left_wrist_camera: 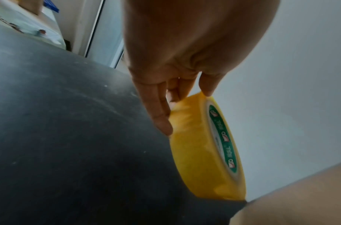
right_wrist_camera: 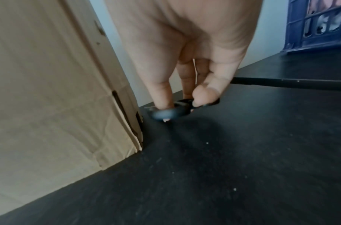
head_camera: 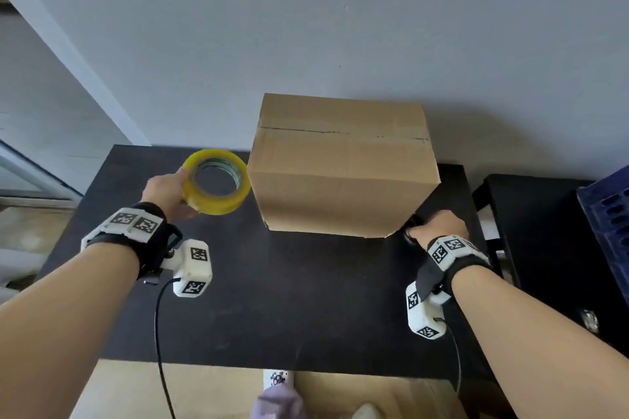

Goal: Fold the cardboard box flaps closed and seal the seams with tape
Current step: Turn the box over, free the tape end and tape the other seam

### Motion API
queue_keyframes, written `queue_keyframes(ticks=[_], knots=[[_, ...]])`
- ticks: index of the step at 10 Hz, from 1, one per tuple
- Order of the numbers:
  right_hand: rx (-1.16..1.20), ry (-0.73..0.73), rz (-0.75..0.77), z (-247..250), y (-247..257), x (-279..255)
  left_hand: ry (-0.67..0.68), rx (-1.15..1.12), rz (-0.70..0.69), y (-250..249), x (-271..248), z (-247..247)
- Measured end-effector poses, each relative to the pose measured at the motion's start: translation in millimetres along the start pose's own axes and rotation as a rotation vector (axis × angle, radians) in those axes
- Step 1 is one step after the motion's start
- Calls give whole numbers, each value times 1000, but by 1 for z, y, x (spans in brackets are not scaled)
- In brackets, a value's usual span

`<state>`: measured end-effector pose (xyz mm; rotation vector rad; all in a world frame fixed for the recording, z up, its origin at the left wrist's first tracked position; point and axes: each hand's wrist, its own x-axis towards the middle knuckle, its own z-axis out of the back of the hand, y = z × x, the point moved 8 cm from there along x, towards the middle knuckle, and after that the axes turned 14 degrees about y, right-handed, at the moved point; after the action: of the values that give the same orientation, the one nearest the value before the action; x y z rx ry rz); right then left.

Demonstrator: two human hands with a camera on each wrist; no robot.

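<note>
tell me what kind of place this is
Probably a room at home or a small office used for packing: a dark table against a plain wall, a cardboard box, a tape roll and a blue crate.

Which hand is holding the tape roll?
The left hand: it grips the yellow tape roll beside the box. The right hand holds black scissor handles instead.

Hidden behind the cardboard box [head_camera: 343, 163]: the far part of the black table [head_camera: 272, 299]. Blurred under the right hand [right_wrist_camera: 185, 53]: black scissors [right_wrist_camera: 171, 111], blades unseen. Cut off at the edge: blue crate [head_camera: 609, 231].
</note>
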<state>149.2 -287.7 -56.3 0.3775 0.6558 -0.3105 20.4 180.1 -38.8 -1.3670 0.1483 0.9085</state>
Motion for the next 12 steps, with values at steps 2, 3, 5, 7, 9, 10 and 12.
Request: queue_keyframes(ticks=[2, 3, 5, 7, 9, 10, 12], knots=[[-31, 3, -29, 1, 0, 2, 17, 31, 114, 30, 21, -1], [7, -11, -16, 11, 0, 1, -8, 96, 141, 33, 26, -1], [275, -104, 135, 48, 19, -21, -25, 363, 126, 2, 18, -4], [585, -170, 373, 95, 58, -54, 51, 212, -220, -113, -30, -60], [476, -127, 479, 116, 94, -88, 310, 170, -264, -157, -72, -124], [277, -79, 466, 109, 102, -93, 272, 216, -230, -150, -73, -124], [182, 4, 410, 92, 102, -87, 322, 78, -140, -132, -70, -127]])
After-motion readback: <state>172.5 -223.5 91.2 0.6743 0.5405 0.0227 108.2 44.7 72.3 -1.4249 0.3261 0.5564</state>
